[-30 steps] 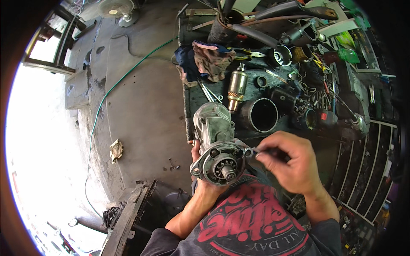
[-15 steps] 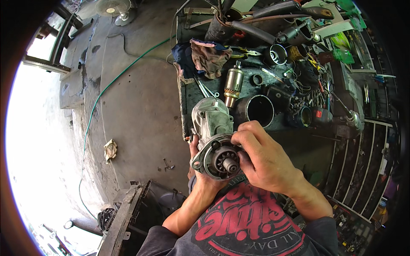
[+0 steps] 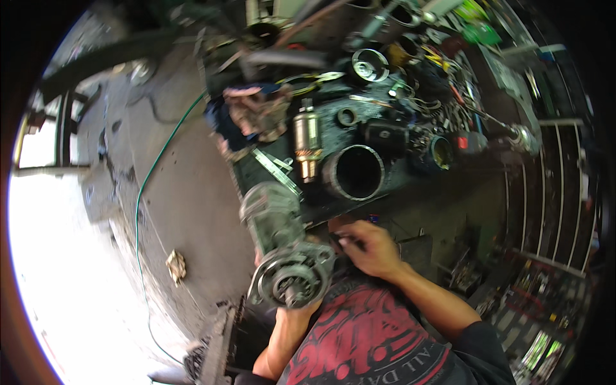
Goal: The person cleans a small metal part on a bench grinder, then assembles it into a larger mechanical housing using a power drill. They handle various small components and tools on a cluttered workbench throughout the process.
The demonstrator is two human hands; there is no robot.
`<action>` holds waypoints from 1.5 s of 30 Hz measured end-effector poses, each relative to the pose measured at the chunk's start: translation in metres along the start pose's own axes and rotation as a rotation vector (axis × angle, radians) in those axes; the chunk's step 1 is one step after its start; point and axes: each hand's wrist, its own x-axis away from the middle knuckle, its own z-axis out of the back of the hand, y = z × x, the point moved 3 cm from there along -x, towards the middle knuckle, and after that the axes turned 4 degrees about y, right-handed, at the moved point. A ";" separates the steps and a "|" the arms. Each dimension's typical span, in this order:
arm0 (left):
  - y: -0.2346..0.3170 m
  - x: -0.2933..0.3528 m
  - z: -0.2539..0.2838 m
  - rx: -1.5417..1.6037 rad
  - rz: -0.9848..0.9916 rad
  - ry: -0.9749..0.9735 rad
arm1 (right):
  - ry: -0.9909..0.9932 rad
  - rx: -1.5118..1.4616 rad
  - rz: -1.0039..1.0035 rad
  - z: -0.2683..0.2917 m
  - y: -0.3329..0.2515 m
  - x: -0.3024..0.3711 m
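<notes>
My left hand (image 3: pixel 298 316) is wrapped round the underside of a grey metal starter motor housing (image 3: pixel 273 215). Its round flange and toothed pinion tilt toward me, and most of my left fingers are hidden behind it. Just right of the flange, apart from it, my right hand (image 3: pixel 372 251) is closed with the fingers curled in. Something small and dark seems to be at its fingertips, too blurred to name. On the dark bench beyond lie a metal armature with a copper band (image 3: pixel 308 138) and a hollow steel cylinder (image 3: pixel 331 176).
A crumpled rag (image 3: pixel 256 115) lies on the bench's left side, near flat metal tools (image 3: pixel 276 171). Further right are a small ring (image 3: pixel 346 117), a round metal cup (image 3: pixel 370 65) and cluttered tools. A green hose (image 3: pixel 153 170) crosses the floor at left.
My right hand has come off the housing's flange and moved away to its right. The housing has turned in my left hand and sits lower left. The whole view has shifted.
</notes>
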 end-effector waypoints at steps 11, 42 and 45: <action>0.005 -0.008 0.016 -1.873 -0.529 -0.076 | 0.172 0.201 0.080 -0.079 0.022 -0.069; -0.001 -0.019 0.004 -2.494 -0.647 -0.189 | -0.141 0.801 0.515 -0.050 -0.041 -0.194; -0.002 -0.021 0.010 -2.407 -0.594 -0.098 | 0.086 0.613 0.509 0.007 -0.064 -0.182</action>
